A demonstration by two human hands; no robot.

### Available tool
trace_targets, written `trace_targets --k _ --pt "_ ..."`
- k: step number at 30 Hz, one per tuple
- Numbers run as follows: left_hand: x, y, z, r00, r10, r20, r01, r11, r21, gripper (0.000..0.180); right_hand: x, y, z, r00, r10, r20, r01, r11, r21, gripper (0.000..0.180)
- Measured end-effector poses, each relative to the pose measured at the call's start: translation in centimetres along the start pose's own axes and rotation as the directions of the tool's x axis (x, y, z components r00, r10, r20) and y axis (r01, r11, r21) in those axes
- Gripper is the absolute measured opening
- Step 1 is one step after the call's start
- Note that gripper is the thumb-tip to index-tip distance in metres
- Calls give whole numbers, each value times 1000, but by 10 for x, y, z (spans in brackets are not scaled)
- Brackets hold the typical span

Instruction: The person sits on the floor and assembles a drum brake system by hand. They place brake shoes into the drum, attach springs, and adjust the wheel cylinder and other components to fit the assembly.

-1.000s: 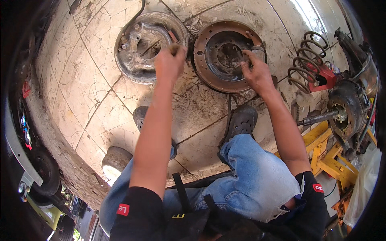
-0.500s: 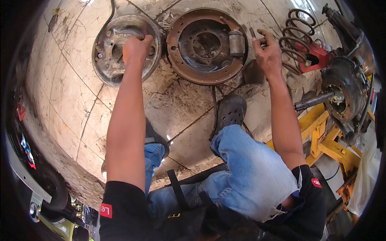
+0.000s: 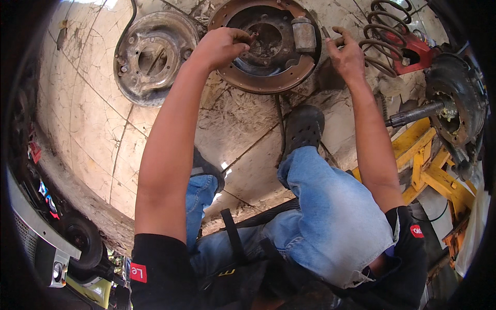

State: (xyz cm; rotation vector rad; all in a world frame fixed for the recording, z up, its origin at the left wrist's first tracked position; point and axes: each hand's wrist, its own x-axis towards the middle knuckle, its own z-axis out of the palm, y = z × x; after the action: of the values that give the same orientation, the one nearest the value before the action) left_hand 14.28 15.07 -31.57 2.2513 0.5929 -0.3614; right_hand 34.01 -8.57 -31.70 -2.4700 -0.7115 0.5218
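Note:
My left hand hovers over the near left part of the rusty round backing plate. Its thumb and fingers pinch a small reddish-brown piece, too small to name. A grey metal cylinder stands against the plate's right side. To the right of the plate, my right hand is closed on a short thin metal rod, its tip pointing away from me. The grey, dirty round plate with a central hole lies to the left, and a thin bar crosses that hole.
A coil spring and a red metal stand are at the far right. Nearer, a hub with a splined shaft sits by a yellow steel frame. A black cable runs beside the grey plate on the cracked tile floor.
My left hand has moved right, from the grey plate to over the rusty plate, with a small piece in its fingers. The right hand keeps the rod. The whole view has shifted slightly.

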Motion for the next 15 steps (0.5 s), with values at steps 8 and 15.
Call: trace_targets --k 8,15 --pt "12 25 -2 980 -32 199 -26 959 282 31 2 12 5 999 -24 41 24 1000 10 49" --pt "14 41 -7 935 -88 343 -58 918 393 29 2 19 6 998 -52 -17 52 998 -21 46"
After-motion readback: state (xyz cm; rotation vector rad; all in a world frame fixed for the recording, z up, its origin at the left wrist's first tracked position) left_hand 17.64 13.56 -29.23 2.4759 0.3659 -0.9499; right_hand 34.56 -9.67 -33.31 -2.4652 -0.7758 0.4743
